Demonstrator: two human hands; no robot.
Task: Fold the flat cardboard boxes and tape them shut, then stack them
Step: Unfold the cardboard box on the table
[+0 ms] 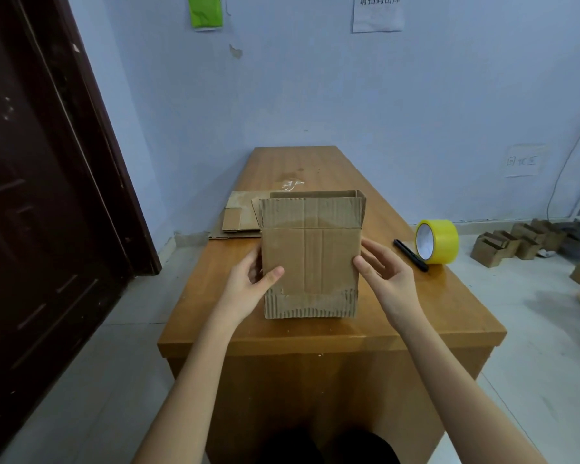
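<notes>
Cardboard box (310, 259) stood opened on the tabletop (416, 306), left hand (248, 289) gripping it, right hand (387, 276) seemingly loose beside; folding flaps next, then yellow tape (437, 241).

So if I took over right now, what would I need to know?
Left hand: grips the left side of the upright box, thumb on its front.
Right hand: thumb on the box's right edge, fingers loosely curled beside it.
The box stands on the desk, top flaps open, no tape seen on it.
Flat cardboard lies behind it. Yellow tape roll and black pen sit to the right.
Left to do: close the flaps, tape, fold the rest, stack.
</notes>
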